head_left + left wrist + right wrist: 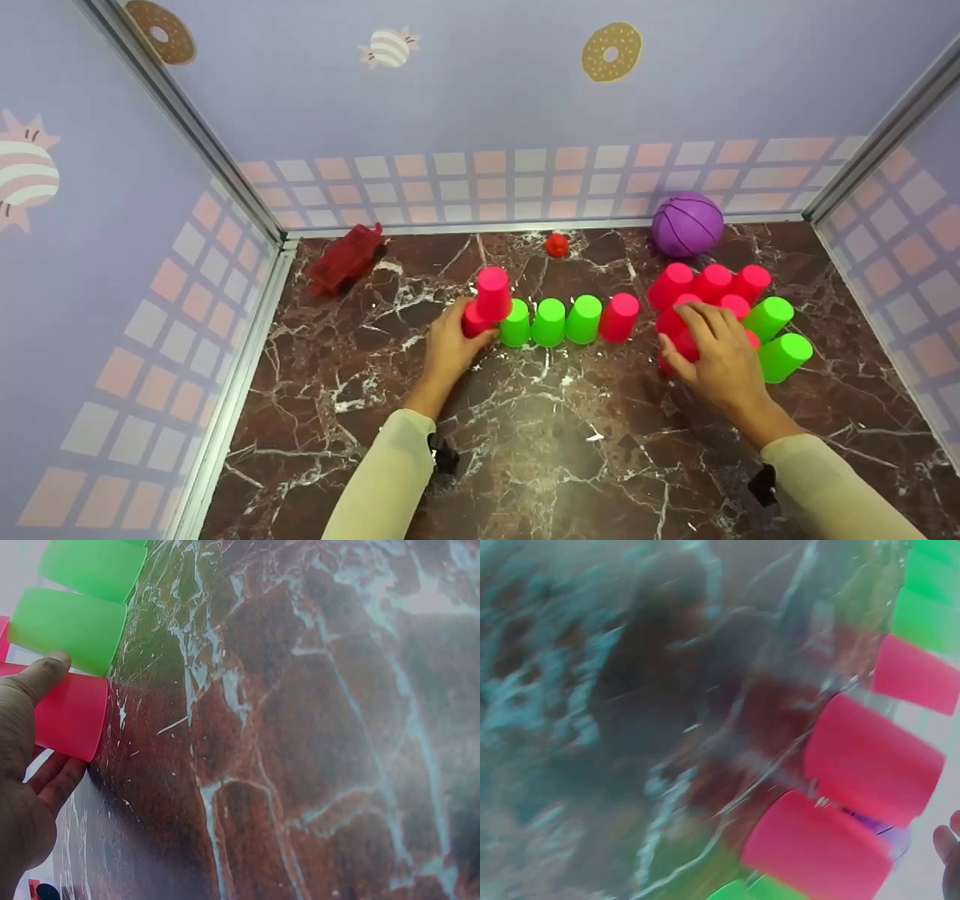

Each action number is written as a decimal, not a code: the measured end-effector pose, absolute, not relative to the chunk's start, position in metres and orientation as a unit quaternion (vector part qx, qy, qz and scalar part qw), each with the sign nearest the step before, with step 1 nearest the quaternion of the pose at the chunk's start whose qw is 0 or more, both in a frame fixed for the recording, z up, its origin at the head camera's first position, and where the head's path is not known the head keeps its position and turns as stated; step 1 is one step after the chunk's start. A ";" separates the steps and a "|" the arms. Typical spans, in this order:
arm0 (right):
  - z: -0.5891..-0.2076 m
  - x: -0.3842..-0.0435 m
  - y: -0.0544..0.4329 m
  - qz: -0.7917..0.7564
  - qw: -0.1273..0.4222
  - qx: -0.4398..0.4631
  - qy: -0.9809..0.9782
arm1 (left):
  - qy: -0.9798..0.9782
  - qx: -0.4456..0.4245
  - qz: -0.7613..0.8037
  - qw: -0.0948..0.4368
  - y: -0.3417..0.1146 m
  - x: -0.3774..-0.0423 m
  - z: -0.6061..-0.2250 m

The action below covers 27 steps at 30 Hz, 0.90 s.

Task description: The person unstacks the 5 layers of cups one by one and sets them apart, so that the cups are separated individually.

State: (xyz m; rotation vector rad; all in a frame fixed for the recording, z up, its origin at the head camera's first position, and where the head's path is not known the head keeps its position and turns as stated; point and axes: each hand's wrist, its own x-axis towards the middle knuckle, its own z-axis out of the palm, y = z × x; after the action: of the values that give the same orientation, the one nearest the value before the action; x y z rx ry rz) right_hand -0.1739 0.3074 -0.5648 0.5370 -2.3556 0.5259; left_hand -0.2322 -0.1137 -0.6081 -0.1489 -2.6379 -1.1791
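Note:
My left hand [450, 341] grips a pink cup [73, 716] at the left end of a row, thumb on the near side and fingers behind. Another pink cup [493, 292] stands upside down on top, above the gap beside the first green cup [514, 325]. Rightward in the row come two more green cups [549, 324] and a pink cup [619, 318]. Over a cluster of upside-down pink cups [672, 283] hovers my right hand [724, 364], fingers spread. In the right wrist view its fingertips [946, 844] show apart from the pink cups [874, 759].
Two green cups [785, 356] stand at the cluster's right side. Behind it a purple ball [687, 224] lies near the back wall. A small red object [556, 244] sits at the back middle, and a dark red toy vehicle [346, 259] at the back left. Patterned walls enclose the marbled surface.

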 end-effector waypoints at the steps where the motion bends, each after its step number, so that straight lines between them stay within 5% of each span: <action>1: -0.563 -0.177 0.302 0.210 0.330 0.211 -0.896 | -0.904 -0.052 -0.405 0.125 -0.114 -0.232 -0.608; 15: -0.539 -0.209 0.217 0.280 0.214 0.225 -0.908 | -0.905 -0.052 -0.402 0.126 -0.114 -0.233 -0.607; 27: -0.534 -0.223 0.152 0.280 0.186 0.270 -0.902 | -0.905 -0.049 -0.406 0.114 -0.113 -0.231 -0.606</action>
State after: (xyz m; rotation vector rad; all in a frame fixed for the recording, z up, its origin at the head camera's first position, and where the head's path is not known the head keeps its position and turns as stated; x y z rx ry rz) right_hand -0.2233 0.1516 -0.5341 0.7612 -2.5418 0.7894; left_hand -0.2310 -0.1131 -0.6064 -0.1430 -2.6540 -1.1904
